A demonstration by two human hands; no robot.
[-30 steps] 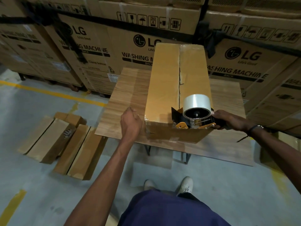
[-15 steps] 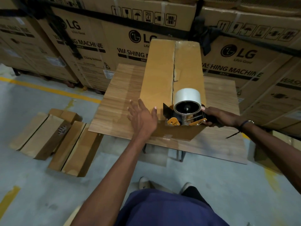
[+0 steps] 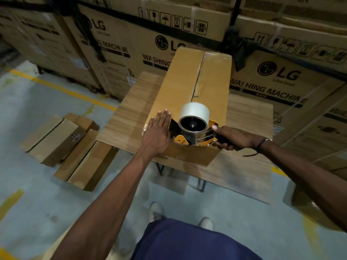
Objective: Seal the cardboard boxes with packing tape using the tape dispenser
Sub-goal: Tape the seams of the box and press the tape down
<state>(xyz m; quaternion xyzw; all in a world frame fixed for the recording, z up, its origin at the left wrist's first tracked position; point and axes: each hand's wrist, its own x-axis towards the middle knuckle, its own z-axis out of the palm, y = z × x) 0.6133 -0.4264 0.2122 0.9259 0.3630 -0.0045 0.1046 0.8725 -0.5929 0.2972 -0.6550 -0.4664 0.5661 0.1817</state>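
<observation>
The single head view looks forward and steeply down from standing height, so the person's own shorts and shoes fill the bottom edge and both forearms reach up into the picture. It faces the near edge of the table at arm's length, with the box running away from the camera towards a wall of stacked cartons. The wide lens bends the floor and cartons at the sides.
</observation>
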